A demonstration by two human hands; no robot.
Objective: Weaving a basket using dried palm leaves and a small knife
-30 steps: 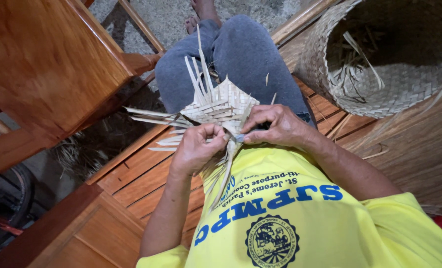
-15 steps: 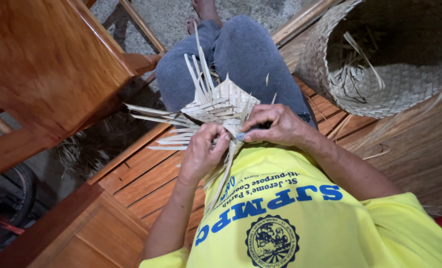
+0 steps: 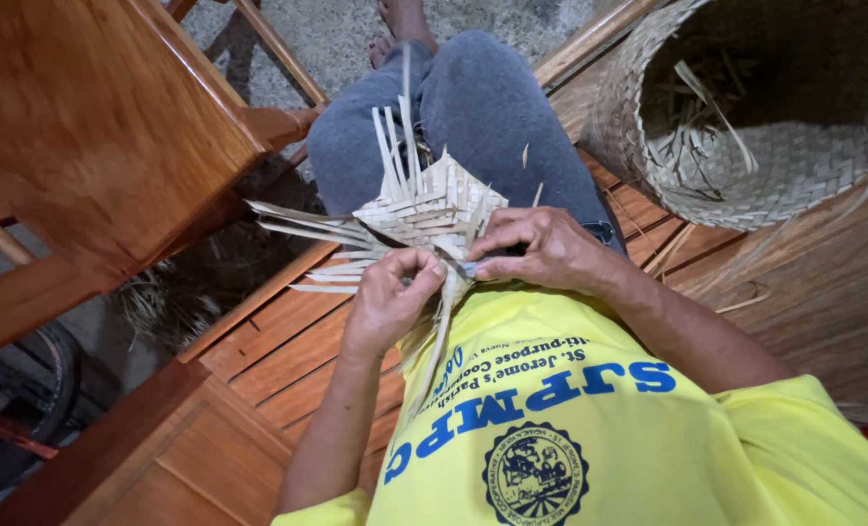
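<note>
Spreading across the near left of the scene is a slatted wooden bench [image 3: 288, 341], with a polished wooden chair [image 3: 83, 146] at the far left and a big woven basket [image 3: 746, 146] holding loose strips at the far right; between them the person's grey-trousered legs [image 3: 473, 107] stretch away; a yellow shirt [image 3: 590, 419] fills the near edge.

Resting on the lap is a small woven palm-leaf mat [image 3: 432, 206], pale, square-set, with free strips fanning far and left from it; the step in hand looks like plaiting the near corner, one strip being folded over its neighbours; the next move would likely call for pulling that strip snug and tucking it under the adjoining one without loosening the weave.

Left hand [image 3: 392, 297] curls below the near edge, fingers [image 3: 422, 265] bent together and pinched on a strip end; right hand [image 3: 541, 248] lies on the near right corner, fingers closed down and pressing the weave flat, thumb tucked toward the left hand, the two nearly touching.
</note>
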